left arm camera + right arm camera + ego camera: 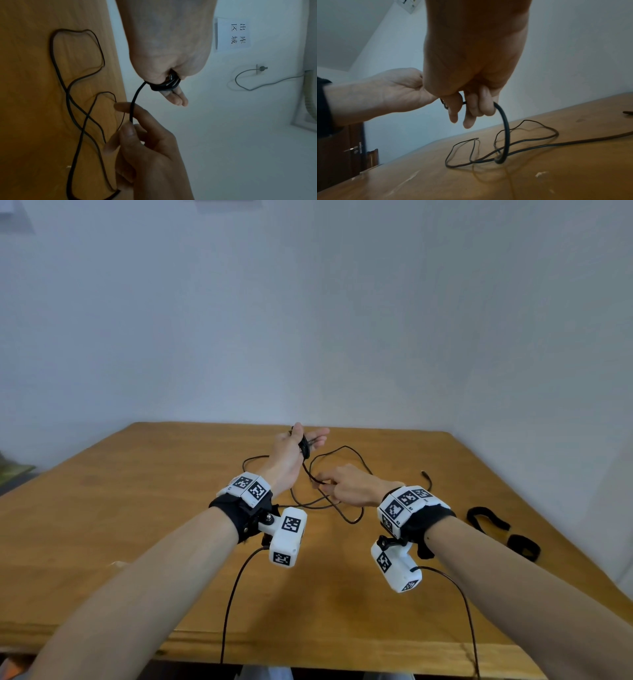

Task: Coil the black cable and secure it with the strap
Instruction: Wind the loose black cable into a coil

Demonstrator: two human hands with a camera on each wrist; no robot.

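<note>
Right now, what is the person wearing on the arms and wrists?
Both forearms are bare, with no sleeves. Each wrist carries a black strap band with white blocks printed with black-and-white square markers. A white camera housing with the same markers hangs under each wrist, and a thin black lead runs from each housing.

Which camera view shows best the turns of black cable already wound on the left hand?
The left wrist view: the wound turns sit close and sharp around the left hand. The head view shows them small and far; in the right wrist view the right hand mostly hides them.
</note>
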